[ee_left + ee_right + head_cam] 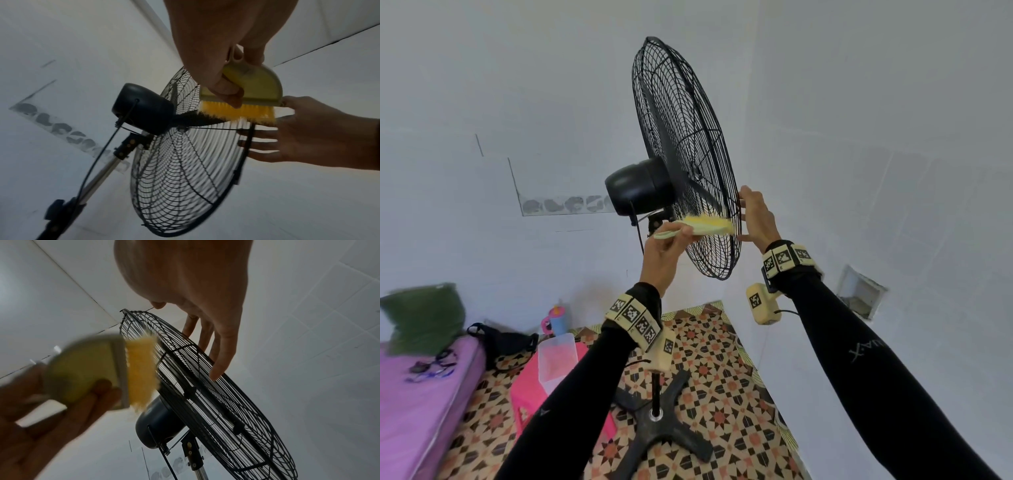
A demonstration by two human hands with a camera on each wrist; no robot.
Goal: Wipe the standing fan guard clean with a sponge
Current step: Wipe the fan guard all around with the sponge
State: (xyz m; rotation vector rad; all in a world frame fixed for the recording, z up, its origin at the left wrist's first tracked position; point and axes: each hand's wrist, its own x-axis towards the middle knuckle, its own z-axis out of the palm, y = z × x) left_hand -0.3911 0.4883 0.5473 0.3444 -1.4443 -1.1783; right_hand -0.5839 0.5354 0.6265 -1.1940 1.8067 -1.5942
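A black standing fan's wire guard point(683, 137) faces right, tilted, with the motor housing point(637, 186) behind it. My left hand point(671, 246) grips a small hand brush point(705, 226) with a pale green body point(251, 86) and yellow bristles point(236, 112); no sponge is in view. The bristles point(140, 369) press on the back of the guard point(236, 410) near its rim. On the front side of the guard point(185, 178), my right hand point(756, 216) lies with straight fingers point(219, 363) against the wires.
The fan's cross-shaped base point(661, 425) stands on a patterned floor in a white-walled corner. A pink stool point(527, 390) carrying a clear plastic box point(556, 356) sits to the left, beside a pink mattress point(421, 394). A recess point(859, 298) opens in the right wall.
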